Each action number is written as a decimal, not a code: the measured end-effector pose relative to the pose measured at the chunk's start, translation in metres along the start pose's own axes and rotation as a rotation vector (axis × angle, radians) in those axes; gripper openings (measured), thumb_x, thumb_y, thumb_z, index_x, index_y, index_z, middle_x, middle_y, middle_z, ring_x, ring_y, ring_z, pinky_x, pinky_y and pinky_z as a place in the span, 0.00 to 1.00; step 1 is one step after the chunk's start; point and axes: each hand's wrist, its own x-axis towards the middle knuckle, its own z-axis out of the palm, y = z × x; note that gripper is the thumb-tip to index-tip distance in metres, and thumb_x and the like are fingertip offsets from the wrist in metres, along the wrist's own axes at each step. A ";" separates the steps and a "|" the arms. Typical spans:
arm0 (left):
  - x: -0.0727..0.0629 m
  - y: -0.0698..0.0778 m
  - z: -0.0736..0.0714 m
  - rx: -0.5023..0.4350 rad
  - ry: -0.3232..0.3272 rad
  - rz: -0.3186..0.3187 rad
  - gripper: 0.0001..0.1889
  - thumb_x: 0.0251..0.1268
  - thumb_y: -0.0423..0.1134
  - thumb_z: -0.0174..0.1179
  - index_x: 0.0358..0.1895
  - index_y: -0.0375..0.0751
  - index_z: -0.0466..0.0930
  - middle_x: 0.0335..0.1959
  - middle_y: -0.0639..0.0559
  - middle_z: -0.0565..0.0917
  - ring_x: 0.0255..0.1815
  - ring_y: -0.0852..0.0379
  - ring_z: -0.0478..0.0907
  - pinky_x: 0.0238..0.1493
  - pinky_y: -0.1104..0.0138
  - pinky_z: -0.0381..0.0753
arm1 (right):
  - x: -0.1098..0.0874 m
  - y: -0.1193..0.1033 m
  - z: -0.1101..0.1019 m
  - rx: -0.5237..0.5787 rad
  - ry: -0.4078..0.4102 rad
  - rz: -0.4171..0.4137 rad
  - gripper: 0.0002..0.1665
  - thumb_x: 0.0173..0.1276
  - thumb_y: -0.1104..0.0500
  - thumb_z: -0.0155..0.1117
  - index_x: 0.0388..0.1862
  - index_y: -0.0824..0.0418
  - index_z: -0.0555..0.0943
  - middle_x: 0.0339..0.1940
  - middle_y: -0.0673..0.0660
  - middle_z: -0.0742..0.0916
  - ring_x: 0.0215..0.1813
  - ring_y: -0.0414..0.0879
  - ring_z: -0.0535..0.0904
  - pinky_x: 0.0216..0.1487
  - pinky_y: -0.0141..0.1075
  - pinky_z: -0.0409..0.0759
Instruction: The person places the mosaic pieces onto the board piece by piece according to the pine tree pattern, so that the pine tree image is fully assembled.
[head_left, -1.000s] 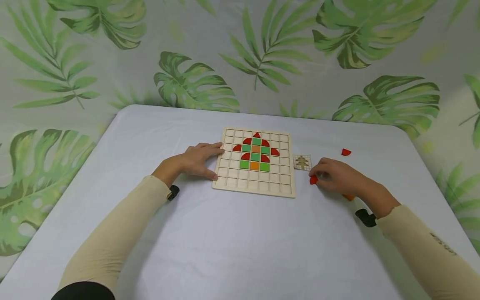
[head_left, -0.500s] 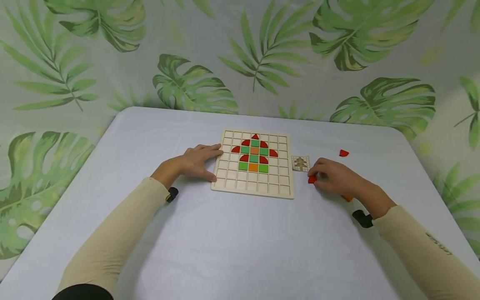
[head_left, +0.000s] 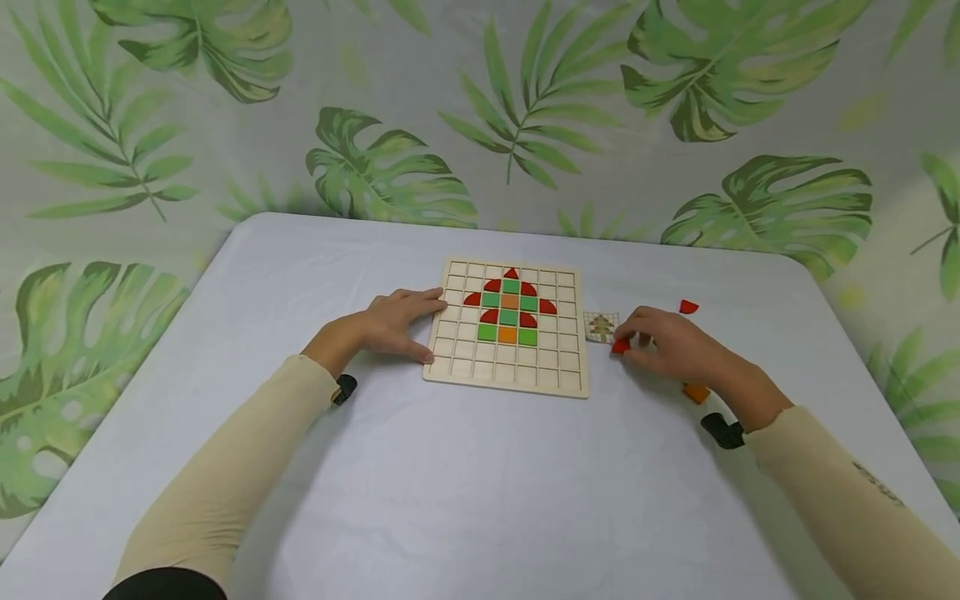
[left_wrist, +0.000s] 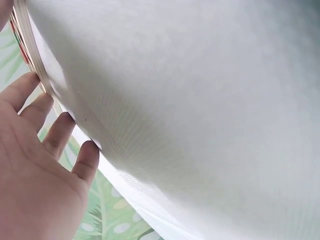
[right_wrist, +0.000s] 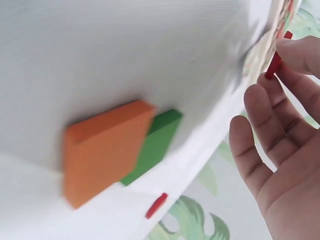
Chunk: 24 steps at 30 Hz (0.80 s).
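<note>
A wooden grid board (head_left: 506, 371) lies on the white table with red, green and orange tiles set in a tree shape. My left hand (head_left: 393, 323) rests along the board's left edge, fingers spread; in the left wrist view its fingertips (left_wrist: 60, 130) lie by the board's side. To the right of the board, my right hand (head_left: 671, 346) pinches a red tile (head_left: 621, 345) with one curved side between thumb and fingers. The right wrist view shows that red tile (right_wrist: 278, 55) edge-on. Just beyond it is a small pattern card (head_left: 602, 327) with a printed tree.
Another red quarter-round tile (head_left: 688, 307) lies behind the right hand. An orange square tile (head_left: 696, 393) is under the right wrist; in the right wrist view a green tile (right_wrist: 155, 145) sits beside it. A leaf-patterned cloth (head_left: 525, 125) hangs behind the table.
My right hand has lifted slightly and shifted a little to the left with the red tile, uncovering more of the orange tile. My left hand stays at the board.
</note>
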 end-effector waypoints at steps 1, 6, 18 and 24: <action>0.000 0.000 0.000 0.000 -0.001 -0.002 0.49 0.55 0.57 0.70 0.79 0.50 0.56 0.84 0.51 0.47 0.82 0.41 0.46 0.75 0.38 0.51 | 0.001 -0.002 -0.001 0.004 0.003 0.002 0.14 0.63 0.64 0.67 0.49 0.60 0.85 0.44 0.53 0.85 0.42 0.47 0.79 0.43 0.42 0.80; 0.000 0.001 0.001 0.004 0.001 0.002 0.49 0.55 0.56 0.70 0.79 0.50 0.56 0.84 0.51 0.47 0.82 0.41 0.47 0.75 0.38 0.52 | 0.005 -0.009 -0.012 -0.002 0.042 0.000 0.15 0.64 0.64 0.67 0.51 0.61 0.84 0.46 0.55 0.85 0.43 0.48 0.79 0.44 0.44 0.80; 0.000 0.000 0.001 0.011 0.004 -0.007 0.48 0.55 0.56 0.70 0.78 0.51 0.57 0.83 0.51 0.48 0.82 0.42 0.47 0.75 0.38 0.52 | 0.034 -0.032 -0.022 -0.020 0.092 -0.060 0.17 0.64 0.63 0.70 0.52 0.62 0.83 0.46 0.56 0.85 0.43 0.49 0.79 0.45 0.47 0.81; 0.001 0.001 0.001 0.006 0.007 -0.009 0.48 0.55 0.56 0.69 0.78 0.51 0.57 0.83 0.52 0.48 0.82 0.42 0.47 0.75 0.39 0.52 | 0.059 -0.057 -0.019 0.002 0.066 -0.035 0.16 0.65 0.59 0.70 0.52 0.59 0.84 0.48 0.54 0.85 0.46 0.48 0.79 0.48 0.44 0.80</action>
